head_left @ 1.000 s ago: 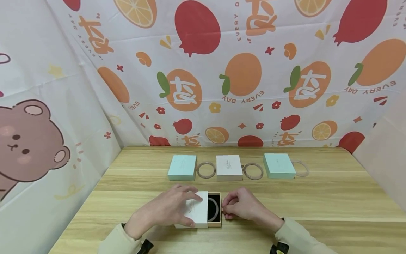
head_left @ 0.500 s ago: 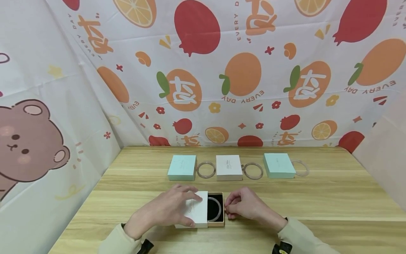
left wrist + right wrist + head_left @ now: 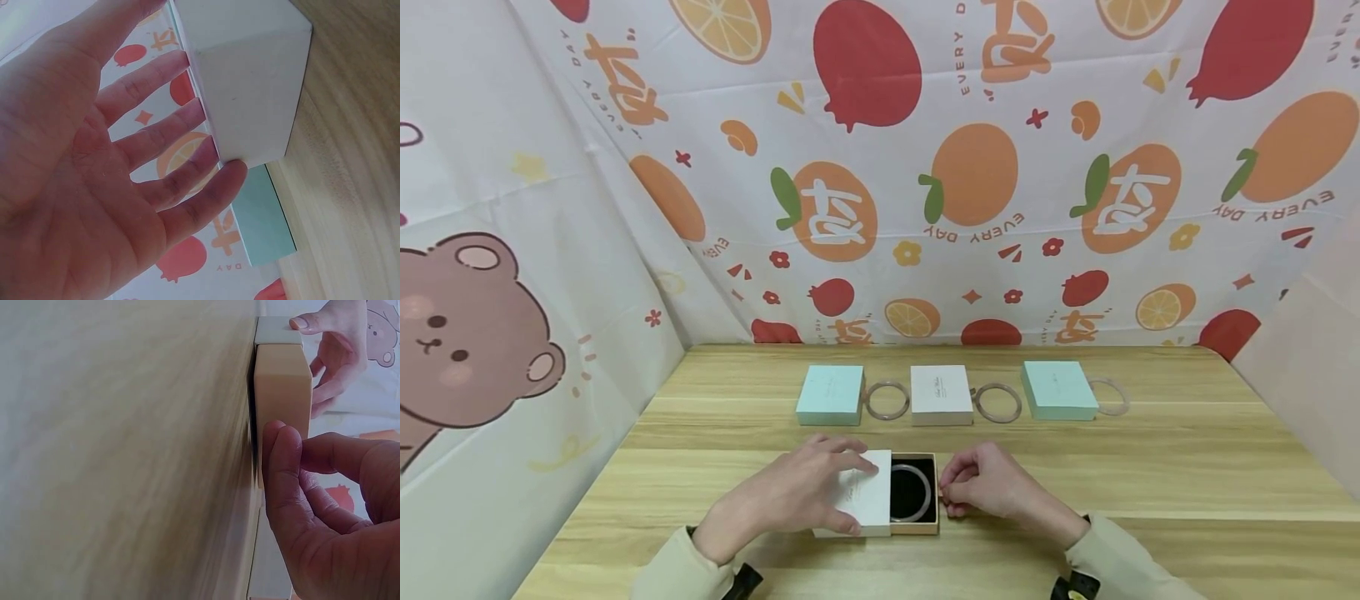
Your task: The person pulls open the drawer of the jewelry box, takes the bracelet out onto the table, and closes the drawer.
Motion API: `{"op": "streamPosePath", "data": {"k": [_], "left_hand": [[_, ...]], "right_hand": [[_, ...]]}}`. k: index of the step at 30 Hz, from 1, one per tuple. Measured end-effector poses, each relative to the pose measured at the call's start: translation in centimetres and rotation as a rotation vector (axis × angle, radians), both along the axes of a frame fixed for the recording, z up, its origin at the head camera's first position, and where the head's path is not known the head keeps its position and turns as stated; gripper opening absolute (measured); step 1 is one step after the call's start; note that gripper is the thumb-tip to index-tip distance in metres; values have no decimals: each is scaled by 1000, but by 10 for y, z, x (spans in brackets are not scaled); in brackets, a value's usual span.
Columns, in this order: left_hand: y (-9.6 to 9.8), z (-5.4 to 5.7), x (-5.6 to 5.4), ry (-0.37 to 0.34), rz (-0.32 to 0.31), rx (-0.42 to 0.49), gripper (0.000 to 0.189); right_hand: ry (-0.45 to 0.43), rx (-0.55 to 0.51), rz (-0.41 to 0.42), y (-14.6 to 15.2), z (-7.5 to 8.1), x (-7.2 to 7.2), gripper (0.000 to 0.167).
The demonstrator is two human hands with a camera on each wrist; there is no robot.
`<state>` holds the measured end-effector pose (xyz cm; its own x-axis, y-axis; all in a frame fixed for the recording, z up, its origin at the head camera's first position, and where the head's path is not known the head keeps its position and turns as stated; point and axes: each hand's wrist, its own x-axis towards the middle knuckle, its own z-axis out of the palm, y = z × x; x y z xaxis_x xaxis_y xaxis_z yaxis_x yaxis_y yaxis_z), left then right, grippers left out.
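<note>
A white bangle box sits at the front of the table, its cover [image 3: 871, 492] under my left hand [image 3: 801, 487]. That hand holds the cover with the thumb at its near edge and the fingers spread over its top [image 3: 194, 106]. The tan inner drawer [image 3: 916, 528] with black lining sticks out to the right, partly hidden inside the cover. In it lies a translucent greyish bangle [image 3: 927, 493], its left part covered. My right hand [image 3: 988, 482] pinches a small pull tab at the drawer's right end, mostly hidden by the fingertips [image 3: 287, 440].
Behind stand a mint box [image 3: 830, 395], a white box [image 3: 941, 395] and another mint box [image 3: 1058, 390] in a row. Bangles lie right of each: a greyish one [image 3: 869, 401], a brownish one [image 3: 1019, 403] and a clear one [image 3: 1127, 402]. A fruit-print cloth [image 3: 880, 275] hangs behind the wooden table.
My right hand has moved to the right, sliding the drawer further out of the cover, so more of the bangle shows. The left hand and the cover have stayed in place.
</note>
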<state>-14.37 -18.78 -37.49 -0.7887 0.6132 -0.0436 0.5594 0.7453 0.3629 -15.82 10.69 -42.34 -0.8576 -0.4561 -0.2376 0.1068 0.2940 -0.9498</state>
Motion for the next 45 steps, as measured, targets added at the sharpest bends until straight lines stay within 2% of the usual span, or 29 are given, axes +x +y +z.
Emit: {"op": "streamPosePath", "data": {"k": [14,21,41,45], "left_hand": [[1,0,0,-15,2,1,59],[1,1,0,6,-2,-11,59],[1,1,0,7,2,-14,59],[0,1,0,7,-1,-14,59]], "right_hand": [[-5,-9,-8,6,3,1,4],[4,-3,-3,9,2,2,5],[-2,-14,-8,17,1,2,8],[83,66,0,18,5,1,8]]}}
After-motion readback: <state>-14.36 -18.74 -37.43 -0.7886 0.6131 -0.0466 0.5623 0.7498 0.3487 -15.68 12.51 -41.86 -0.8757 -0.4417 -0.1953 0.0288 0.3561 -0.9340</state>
